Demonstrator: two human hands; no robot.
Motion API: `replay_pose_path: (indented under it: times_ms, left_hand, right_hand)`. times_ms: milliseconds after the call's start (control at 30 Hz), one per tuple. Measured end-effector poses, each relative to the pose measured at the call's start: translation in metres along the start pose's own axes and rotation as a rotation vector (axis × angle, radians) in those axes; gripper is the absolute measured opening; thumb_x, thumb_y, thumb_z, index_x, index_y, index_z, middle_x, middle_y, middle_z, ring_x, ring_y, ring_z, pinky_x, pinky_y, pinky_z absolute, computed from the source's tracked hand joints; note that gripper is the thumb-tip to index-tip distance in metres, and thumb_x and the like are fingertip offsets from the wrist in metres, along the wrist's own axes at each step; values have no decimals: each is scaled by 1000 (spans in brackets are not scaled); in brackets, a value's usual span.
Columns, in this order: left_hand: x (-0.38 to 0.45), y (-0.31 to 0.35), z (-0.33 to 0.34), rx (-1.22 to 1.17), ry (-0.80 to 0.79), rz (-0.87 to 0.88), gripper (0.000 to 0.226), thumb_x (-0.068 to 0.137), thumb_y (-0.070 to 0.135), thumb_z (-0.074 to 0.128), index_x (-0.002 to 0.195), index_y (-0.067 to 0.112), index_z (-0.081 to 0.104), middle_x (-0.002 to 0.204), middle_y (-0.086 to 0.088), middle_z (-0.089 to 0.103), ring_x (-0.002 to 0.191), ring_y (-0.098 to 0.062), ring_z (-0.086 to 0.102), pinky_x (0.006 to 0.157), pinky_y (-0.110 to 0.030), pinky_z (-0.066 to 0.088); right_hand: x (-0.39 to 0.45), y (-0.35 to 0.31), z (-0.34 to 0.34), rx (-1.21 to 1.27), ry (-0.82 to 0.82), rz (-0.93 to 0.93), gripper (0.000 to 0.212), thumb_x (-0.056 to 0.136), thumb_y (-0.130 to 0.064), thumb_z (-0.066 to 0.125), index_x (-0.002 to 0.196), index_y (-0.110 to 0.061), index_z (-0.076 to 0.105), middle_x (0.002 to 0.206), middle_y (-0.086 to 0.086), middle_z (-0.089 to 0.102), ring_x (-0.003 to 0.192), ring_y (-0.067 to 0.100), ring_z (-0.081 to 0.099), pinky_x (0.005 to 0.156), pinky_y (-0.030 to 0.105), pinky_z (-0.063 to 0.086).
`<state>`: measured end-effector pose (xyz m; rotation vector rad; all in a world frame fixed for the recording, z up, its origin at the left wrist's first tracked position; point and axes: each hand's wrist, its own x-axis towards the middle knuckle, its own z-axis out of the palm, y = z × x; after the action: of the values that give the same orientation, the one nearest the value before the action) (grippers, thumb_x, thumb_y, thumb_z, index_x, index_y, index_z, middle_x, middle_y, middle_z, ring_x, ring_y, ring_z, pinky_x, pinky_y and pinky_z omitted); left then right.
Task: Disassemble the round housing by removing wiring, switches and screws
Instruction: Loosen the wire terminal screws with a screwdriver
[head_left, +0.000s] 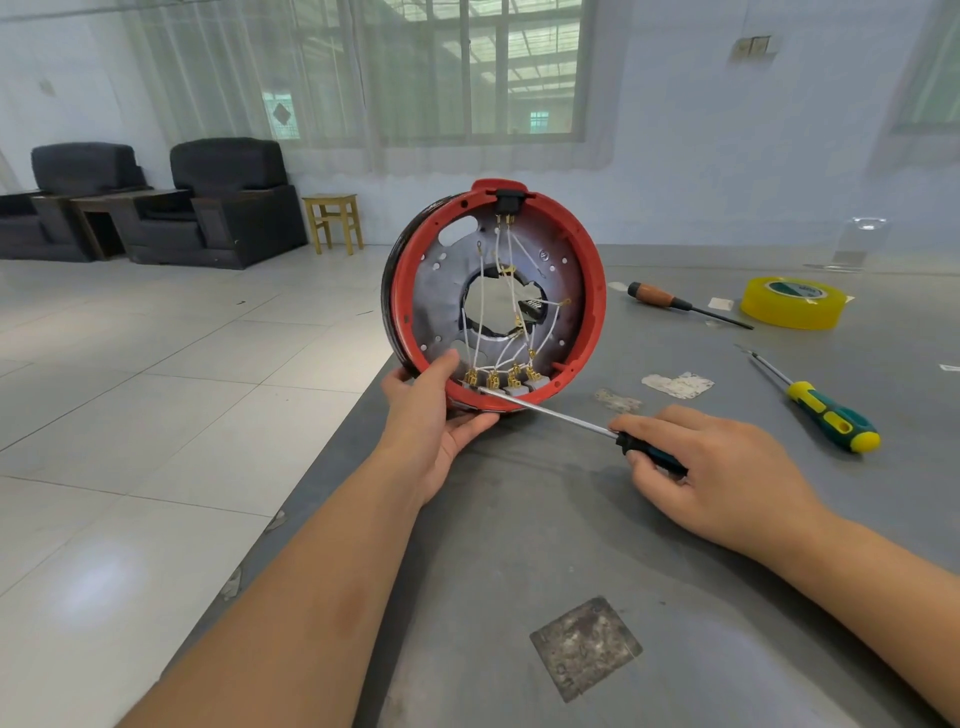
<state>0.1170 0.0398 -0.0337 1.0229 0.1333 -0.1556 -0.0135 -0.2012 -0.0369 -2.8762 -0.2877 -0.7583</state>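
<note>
Seen from the head camera, a person is propping the round housing (496, 296) on edge near the left rim of the grey surface (519, 545), its open red-rimmed face turned toward the wearer. The left hand (434, 410) is gripping the housing's lower left rim, thumb hooked over the edge beside the row of brass-tabbed switches (501, 382). The right hand (711, 467) is closing around the dark handle of a screwdriver (550, 413), whose long shaft is running up and to the left, its tip sitting at the leftmost switch; whether it is touching a screw cannot be told. The switches are lying ahead and left of the right hand, just beside the left thumb. White wiring (506, 312) is still crossing the plate, suggesting removal is barely underway.
</note>
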Motion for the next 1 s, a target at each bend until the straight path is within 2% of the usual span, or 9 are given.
replay_pose_path:
  times_ms: [100, 167, 333, 433, 533, 633, 733, 833, 1000]
  left_hand:
    - [-2, 10, -2, 19, -25, -55, 49, 99, 35, 71, 140, 21, 48, 128, -17, 67, 95, -40, 78, 82, -59, 64]
    - [-4, 15, -4, 86, -49, -69, 47, 102, 41, 66, 141, 20, 51, 129, -16, 70, 96, -38, 78, 83, -57, 64]
    - [-6, 19, -8, 333, -27, 17, 33, 109, 45, 47, 132, 23, 58, 115, -9, 77, 91, -33, 80, 75, -48, 66]
    - [-7, 23, -8, 482, 10, 23, 32, 110, 45, 40, 130, 26, 57, 114, -9, 76, 87, -32, 80, 72, -46, 67]
    - [-6, 24, -10, 618, 62, -4, 39, 110, 44, 38, 129, 16, 56, 114, -16, 73, 86, -32, 78, 70, -41, 67]
    - [-4, 22, -13, 729, 105, 2, 41, 110, 38, 39, 118, 5, 61, 96, -23, 75, 73, -30, 75, 73, -39, 65]
    - [-7, 19, -13, 686, 68, 23, 35, 109, 30, 42, 111, 3, 64, 84, -23, 77, 66, -26, 71, 60, -30, 60]
    - [-9, 16, -12, 598, 24, 19, 33, 111, 28, 43, 111, 2, 63, 93, -29, 76, 76, -31, 75, 66, -30, 65]
    - [-5, 11, -12, 549, 58, 43, 23, 107, 23, 47, 99, 7, 62, 92, -27, 75, 75, -34, 78, 69, -36, 67]
  right_hand:
    - [1, 0, 1, -3, -3, 0, 34, 94, -37, 57, 126, -38, 68, 99, -16, 67, 81, 16, 65, 59, 37, 55]
    - [1, -1, 2, -6, -19, -6, 34, 94, -40, 54, 127, -39, 66, 98, -17, 66, 81, 16, 65, 60, 37, 55]
    - [0, -1, 3, -1, -27, -25, 36, 95, -41, 51, 127, -40, 66, 101, -16, 66, 83, 18, 67, 61, 36, 55]
    - [0, -3, 2, -10, -32, -46, 41, 94, -45, 44, 127, -39, 66, 100, -15, 67, 82, 18, 67, 59, 35, 55]
    - [1, -4, 2, -39, -65, -49, 46, 93, -49, 38, 129, -41, 64, 102, -17, 66, 83, 16, 67, 59, 34, 55]
    - [1, -2, 2, -62, -79, -48, 48, 92, -50, 35, 128, -41, 64, 103, -16, 66, 87, 17, 68, 59, 36, 56]
    - [2, 0, 2, -77, -84, -32, 49, 91, -50, 34, 129, -41, 65, 102, -15, 67, 87, 18, 69, 60, 37, 56]
    - [2, 1, 2, -96, -99, -27, 52, 91, -52, 31, 131, -43, 63, 106, -17, 68, 90, 16, 69, 61, 35, 57]
    - [4, 3, 1, -103, -116, -26, 54, 91, -53, 29, 133, -43, 61, 103, -17, 66, 88, 14, 67, 59, 34, 56]
